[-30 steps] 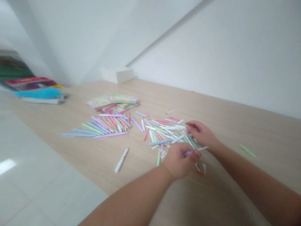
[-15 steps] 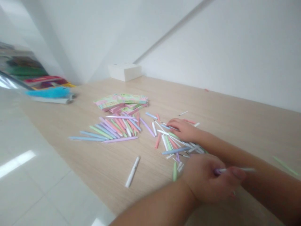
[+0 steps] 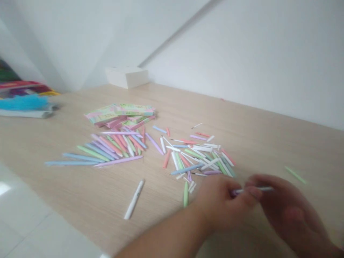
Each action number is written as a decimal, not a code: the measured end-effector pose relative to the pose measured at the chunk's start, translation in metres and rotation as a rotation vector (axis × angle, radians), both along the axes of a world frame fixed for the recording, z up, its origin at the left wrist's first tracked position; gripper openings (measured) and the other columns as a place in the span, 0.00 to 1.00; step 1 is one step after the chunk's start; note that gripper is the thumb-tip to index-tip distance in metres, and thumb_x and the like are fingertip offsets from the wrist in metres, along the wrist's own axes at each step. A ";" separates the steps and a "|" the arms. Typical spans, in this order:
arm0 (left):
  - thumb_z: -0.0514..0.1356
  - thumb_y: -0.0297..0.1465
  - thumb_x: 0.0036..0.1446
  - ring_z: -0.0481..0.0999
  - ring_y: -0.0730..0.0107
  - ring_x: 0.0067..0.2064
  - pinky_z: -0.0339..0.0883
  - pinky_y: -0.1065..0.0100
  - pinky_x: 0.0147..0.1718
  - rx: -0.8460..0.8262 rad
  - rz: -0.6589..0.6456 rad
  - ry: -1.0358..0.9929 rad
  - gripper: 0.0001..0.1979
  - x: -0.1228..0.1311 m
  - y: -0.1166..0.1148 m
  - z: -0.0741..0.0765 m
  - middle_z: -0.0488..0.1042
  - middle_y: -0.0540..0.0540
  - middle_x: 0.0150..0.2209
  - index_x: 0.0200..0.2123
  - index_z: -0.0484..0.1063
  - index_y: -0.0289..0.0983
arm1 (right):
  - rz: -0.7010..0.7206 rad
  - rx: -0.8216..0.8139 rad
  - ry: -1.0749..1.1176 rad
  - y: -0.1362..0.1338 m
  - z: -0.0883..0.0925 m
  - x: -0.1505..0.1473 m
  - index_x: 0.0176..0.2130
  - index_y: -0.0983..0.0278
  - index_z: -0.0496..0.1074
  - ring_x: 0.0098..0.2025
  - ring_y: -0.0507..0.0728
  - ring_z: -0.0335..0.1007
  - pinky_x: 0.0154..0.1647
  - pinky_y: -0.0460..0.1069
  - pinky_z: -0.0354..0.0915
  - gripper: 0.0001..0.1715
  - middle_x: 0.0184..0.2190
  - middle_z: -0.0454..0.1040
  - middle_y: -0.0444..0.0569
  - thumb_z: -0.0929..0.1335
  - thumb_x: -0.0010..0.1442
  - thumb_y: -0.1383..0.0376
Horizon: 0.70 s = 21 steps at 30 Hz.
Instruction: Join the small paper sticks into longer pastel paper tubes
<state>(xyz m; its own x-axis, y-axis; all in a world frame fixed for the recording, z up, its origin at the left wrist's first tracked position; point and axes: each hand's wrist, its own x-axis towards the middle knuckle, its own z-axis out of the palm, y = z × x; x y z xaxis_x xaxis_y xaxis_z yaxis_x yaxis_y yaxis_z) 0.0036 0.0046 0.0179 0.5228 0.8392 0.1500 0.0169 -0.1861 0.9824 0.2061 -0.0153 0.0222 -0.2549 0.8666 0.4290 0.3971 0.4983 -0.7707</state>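
Note:
My left hand [image 3: 224,202] is closed, thumb and fingers pinching a purple pen part from which a thin white pen refill [image 3: 266,189] sticks out to the right. My right hand [image 3: 292,211] is curled around the refill's far end; motion blur and its own fingers hide what it may hold. Just beyond my hands lies a loose heap of pen parts [image 3: 197,154]: white, green, coral, blue and purple barrels and tubes, with thin dark-tipped refills among them. A green pen barrel [image 3: 186,193] lies beside my left wrist.
On the left is a bunch of pastel pens [image 3: 118,145], with printed pen boxes [image 3: 120,114] stacked behind it. A white pen [image 3: 134,199] lies near the table's front edge. A white box [image 3: 127,77] stands by the wall. One green piece [image 3: 295,175] lies at right.
My right hand has left the heap of pen parts and come back beside my left hand, at the refill's end. The left hand still grips the pen part. The view has shifted right.

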 end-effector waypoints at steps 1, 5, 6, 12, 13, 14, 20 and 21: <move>0.52 0.57 0.62 0.67 0.68 0.29 0.56 0.67 0.28 0.004 0.012 0.022 0.31 0.001 -0.001 -0.001 0.67 0.48 0.20 0.28 0.77 0.36 | -0.004 0.003 0.033 -0.010 -0.001 0.003 0.59 0.49 0.68 0.39 0.65 0.81 0.35 0.57 0.79 0.25 0.43 0.80 0.56 0.60 0.69 0.46; 0.52 0.58 0.62 0.66 0.71 0.27 0.56 0.69 0.27 0.046 0.004 0.098 0.33 0.003 -0.004 -0.005 0.66 0.49 0.20 0.28 0.77 0.35 | -0.073 0.089 -0.020 -0.021 0.005 -0.002 0.51 0.46 0.76 0.34 0.60 0.80 0.31 0.50 0.78 0.14 0.38 0.81 0.48 0.69 0.67 0.59; 0.52 0.58 0.62 0.65 0.71 0.27 0.55 0.69 0.27 0.064 -0.003 0.114 0.33 0.003 -0.004 -0.006 0.66 0.49 0.21 0.28 0.76 0.35 | -0.080 0.112 -0.043 -0.020 0.008 -0.005 0.48 0.46 0.77 0.34 0.59 0.80 0.31 0.49 0.78 0.11 0.37 0.81 0.47 0.69 0.67 0.60; 0.48 0.58 0.64 0.64 0.72 0.27 0.55 0.69 0.28 0.159 -0.048 0.148 0.35 0.002 -0.004 -0.008 0.64 0.49 0.21 0.26 0.73 0.34 | 0.007 0.183 -0.049 -0.014 0.016 -0.007 0.45 0.49 0.78 0.36 0.59 0.80 0.33 0.50 0.77 0.09 0.36 0.81 0.48 0.68 0.67 0.62; 0.47 0.59 0.64 0.64 0.71 0.27 0.55 0.69 0.28 0.172 -0.059 0.140 0.35 0.002 -0.004 -0.009 0.65 0.49 0.22 0.26 0.73 0.34 | 0.037 0.197 -0.049 -0.014 0.014 -0.006 0.46 0.49 0.77 0.37 0.59 0.80 0.34 0.50 0.77 0.10 0.36 0.81 0.48 0.68 0.67 0.64; 0.46 0.59 0.64 0.64 0.71 0.28 0.56 0.69 0.29 0.182 -0.068 0.136 0.36 0.003 -0.004 -0.009 0.65 0.49 0.22 0.26 0.73 0.34 | 0.065 0.208 -0.048 -0.015 0.013 -0.005 0.47 0.49 0.76 0.38 0.59 0.80 0.34 0.50 0.77 0.12 0.37 0.80 0.48 0.68 0.67 0.65; 0.51 0.60 0.61 0.63 0.71 0.28 0.56 0.69 0.29 0.190 -0.068 0.187 0.34 0.001 -0.002 -0.010 0.64 0.49 0.22 0.24 0.72 0.34 | 0.154 0.209 -0.093 -0.018 0.006 -0.005 0.47 0.53 0.75 0.42 0.58 0.79 0.38 0.50 0.78 0.16 0.40 0.78 0.49 0.68 0.65 0.72; 0.53 0.59 0.60 0.63 0.72 0.28 0.56 0.69 0.29 0.185 -0.066 0.198 0.33 0.001 -0.002 -0.009 0.63 0.50 0.21 0.24 0.71 0.34 | 0.164 0.228 -0.108 -0.018 0.007 -0.005 0.48 0.54 0.75 0.42 0.57 0.79 0.39 0.49 0.77 0.16 0.41 0.78 0.49 0.68 0.64 0.73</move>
<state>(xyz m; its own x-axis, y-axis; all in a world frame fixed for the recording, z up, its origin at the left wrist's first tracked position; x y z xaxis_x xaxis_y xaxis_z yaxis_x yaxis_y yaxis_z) 0.0044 0.0025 0.0089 0.6098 0.7702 0.1872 0.1870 -0.3693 0.9103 0.2013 -0.0337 0.0289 -0.4387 0.6941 0.5707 0.3703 0.7183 -0.5890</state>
